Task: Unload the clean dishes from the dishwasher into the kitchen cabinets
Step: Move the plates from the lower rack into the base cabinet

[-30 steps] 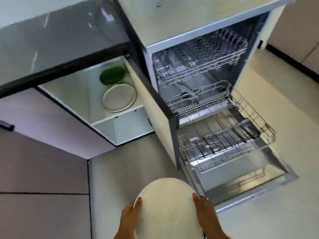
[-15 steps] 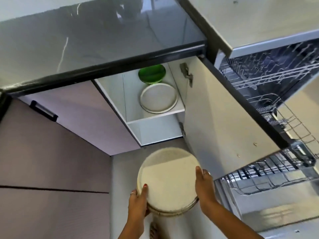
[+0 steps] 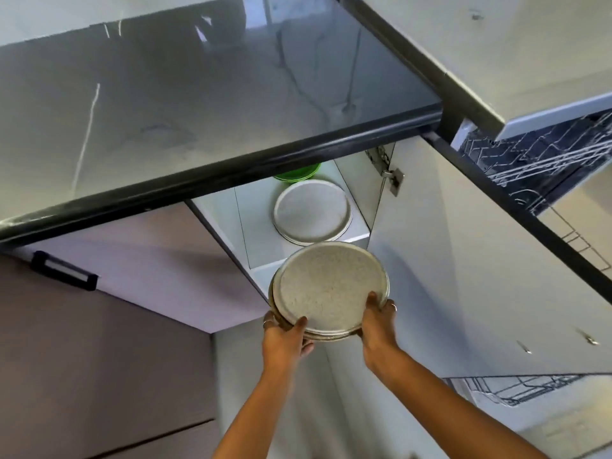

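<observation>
Since half a second ago, your plates (image 3: 328, 289) have risen toward the cabinet (image 3: 308, 263) at 12 o'clock; left hand (image 3: 285, 336) and right hand (image 3: 377, 321) clasp them. Watch the shelf edge: clipping it could tip the stack.

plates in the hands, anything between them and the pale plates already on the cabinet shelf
Nothing. In the head view only the bare front strip of the shelf separates the held plates from the shelved pale plates.

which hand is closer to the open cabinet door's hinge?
Right. The right hand grips the plate stack on the side below the hinge; the left hand holds the stack's opposite edge, farther away.
</observation>
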The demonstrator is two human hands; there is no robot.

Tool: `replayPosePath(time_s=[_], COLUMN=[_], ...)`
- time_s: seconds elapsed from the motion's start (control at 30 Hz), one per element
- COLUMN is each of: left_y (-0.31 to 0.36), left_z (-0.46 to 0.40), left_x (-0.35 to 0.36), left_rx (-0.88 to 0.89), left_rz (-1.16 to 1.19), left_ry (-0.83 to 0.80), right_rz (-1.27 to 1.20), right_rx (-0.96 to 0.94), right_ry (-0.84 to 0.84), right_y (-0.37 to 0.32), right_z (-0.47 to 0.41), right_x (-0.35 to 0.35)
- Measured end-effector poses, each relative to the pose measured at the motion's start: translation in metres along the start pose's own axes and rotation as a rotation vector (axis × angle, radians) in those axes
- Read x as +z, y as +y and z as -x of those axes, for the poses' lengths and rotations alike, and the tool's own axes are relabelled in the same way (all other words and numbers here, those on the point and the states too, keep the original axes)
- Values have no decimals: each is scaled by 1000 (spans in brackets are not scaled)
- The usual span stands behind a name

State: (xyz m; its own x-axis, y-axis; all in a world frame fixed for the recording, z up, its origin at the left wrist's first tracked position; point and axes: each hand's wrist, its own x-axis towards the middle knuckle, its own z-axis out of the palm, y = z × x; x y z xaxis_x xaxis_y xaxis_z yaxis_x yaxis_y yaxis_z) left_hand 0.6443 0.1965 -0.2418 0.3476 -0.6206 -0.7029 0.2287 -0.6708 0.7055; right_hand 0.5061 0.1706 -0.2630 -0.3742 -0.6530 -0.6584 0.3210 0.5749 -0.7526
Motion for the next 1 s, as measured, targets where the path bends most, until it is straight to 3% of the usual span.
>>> replayPosePath(time_s=[0.07,0.23,0.3,0.47,0.6,0.7,0.87,1.0], left_y=[7,34,44,57,64,70,76,77], left_z=[-10,-39,-48,-87,-116,-136,-164,-178], left_x=[7,25,31,47,62,71,78,81], left_rx=[16,272,284,512,503,389,389,409], left_rz=[-9,-419,-449,-407,-721,-892,-966,-1051], left_ry=[-16,21,17,-66,-20,7,-8,33], right_rz=[-53,-81,-108,-133,-76,-37,43,373], right_rx=[16,55,61,111,110,120,86,57], right_ry=[-25,-31,-53,-65,-85,-116,-170,-177], right_y=[-9,-29,-36,-49,-59,-68,-73,-70], right_z=[-5,-33,-44,-85,-123,-144,-170,-184], right_x=[12,45,54,81,97,105,113,113])
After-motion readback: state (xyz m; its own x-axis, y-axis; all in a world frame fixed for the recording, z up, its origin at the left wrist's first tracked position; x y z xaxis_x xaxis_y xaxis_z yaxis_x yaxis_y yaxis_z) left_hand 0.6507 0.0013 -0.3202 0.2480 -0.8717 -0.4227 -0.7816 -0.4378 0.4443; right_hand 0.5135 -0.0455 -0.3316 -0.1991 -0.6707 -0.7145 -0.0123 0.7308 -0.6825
